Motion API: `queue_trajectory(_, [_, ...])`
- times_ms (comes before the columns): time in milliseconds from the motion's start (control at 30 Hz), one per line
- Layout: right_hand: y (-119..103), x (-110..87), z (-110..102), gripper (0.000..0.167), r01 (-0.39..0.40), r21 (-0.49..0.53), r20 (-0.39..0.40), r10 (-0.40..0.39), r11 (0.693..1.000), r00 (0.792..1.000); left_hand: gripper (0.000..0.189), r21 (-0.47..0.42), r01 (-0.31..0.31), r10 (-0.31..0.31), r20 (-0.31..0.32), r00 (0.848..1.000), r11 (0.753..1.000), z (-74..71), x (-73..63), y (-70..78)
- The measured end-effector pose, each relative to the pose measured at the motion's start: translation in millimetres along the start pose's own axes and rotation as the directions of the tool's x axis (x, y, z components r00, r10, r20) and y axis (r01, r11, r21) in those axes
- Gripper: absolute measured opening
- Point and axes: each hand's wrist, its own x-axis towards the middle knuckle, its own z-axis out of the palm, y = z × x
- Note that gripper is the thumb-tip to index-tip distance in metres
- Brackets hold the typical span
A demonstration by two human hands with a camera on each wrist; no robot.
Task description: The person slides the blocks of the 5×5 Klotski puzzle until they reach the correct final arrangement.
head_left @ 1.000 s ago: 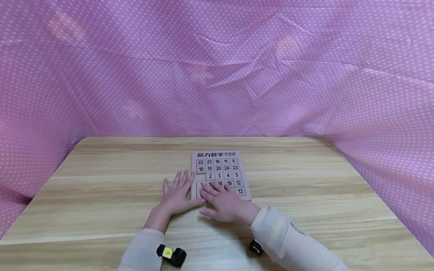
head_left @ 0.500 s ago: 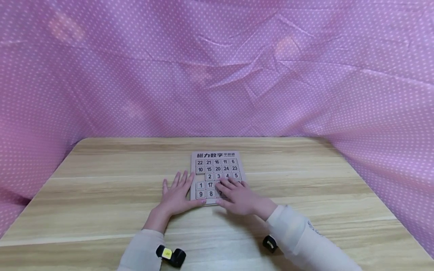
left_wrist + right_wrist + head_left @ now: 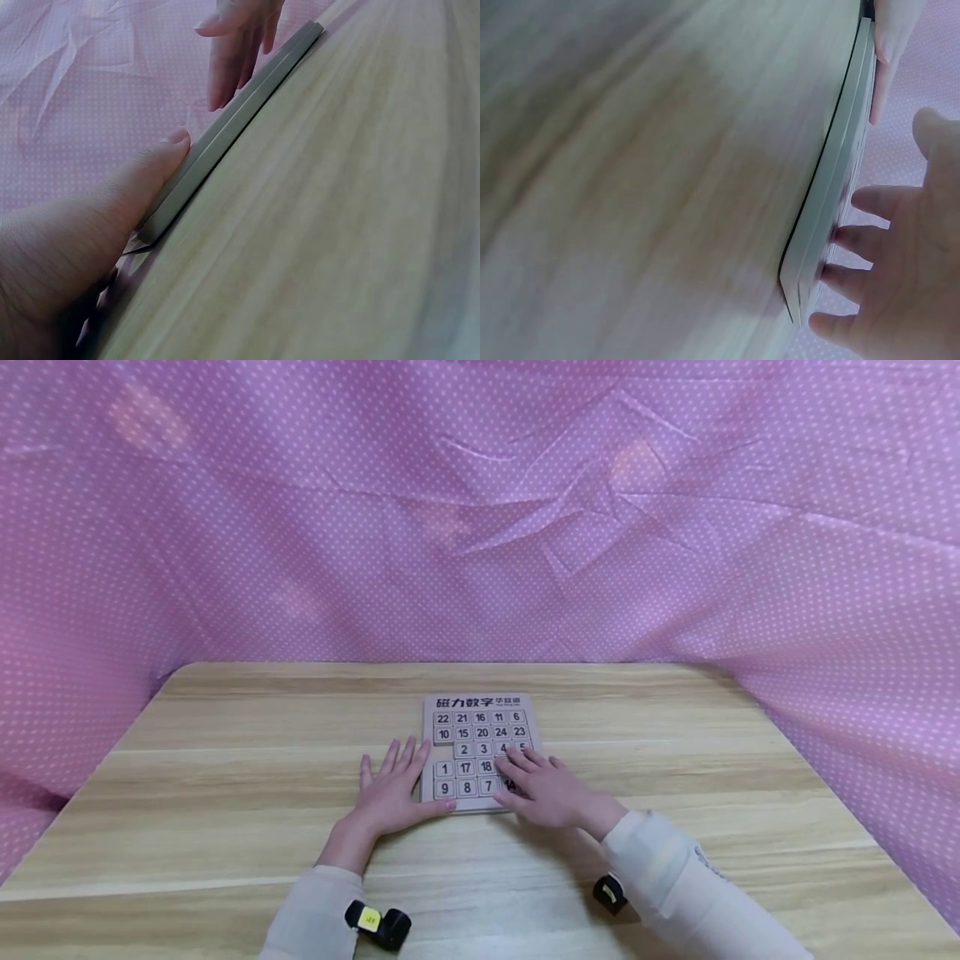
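Note:
A number sliding puzzle (image 3: pixel 483 702) lies flat on the wooden table, its tiles in rows under a line of dark characters. The leftmost cell of the third row holds no tile. My left hand (image 3: pixel 393 789) is spread at the puzzle's left side; its thumb (image 3: pixel 146 172) lies on the near left corner. Over the lower right tiles is my right hand (image 3: pixel 547 792), fingers loosely extended, hiding several of them. In the right wrist view, its fingertips (image 3: pixel 847 281) are at the puzzle's face; whether all touch is unclear.
The light wooden table (image 3: pixel 225 718) extends around the puzzle on all sides. A pink dotted cloth (image 3: pixel 480 527) hangs behind the table and along both sides. Black devices (image 3: pixel 378 927) sit at both wrists.
My right hand has slid rightward across the puzzle, uncovering the 1, 17, 18, 9, 8 and 7 tiles. My left hand stays where it was.

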Motion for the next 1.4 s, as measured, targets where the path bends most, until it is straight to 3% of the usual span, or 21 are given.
queue_trajectory(1067, [-14.4, 13.6, 6.7, 0.065, 0.036, -0.027, 0.001, -0.036, 0.999, 0.999, 0.106, 0.008, -0.006, 0.006, -0.002, 1.000, 1.000, -1.5, 1.4, -0.9])
queue_trajectory(1233, [-12.9, 7.3, 4.5, 0.064, 0.044, -0.012, 0.010, -0.043, 0.999, 0.999, 0.105, 0.005, 0.000, 0.000, -0.011, 1.000, 1.000, -0.9, 0.3, -1.2])
queue_trajectory(1400, [-7.4, -11.5, 1.1, 0.063, 0.025, 0.014, 0.015, -0.025, 1.000, 1.000, 0.103, 0.004, -0.007, 0.007, -0.009, 1.000, 1.000, 0.4, 0.0, 0.7])
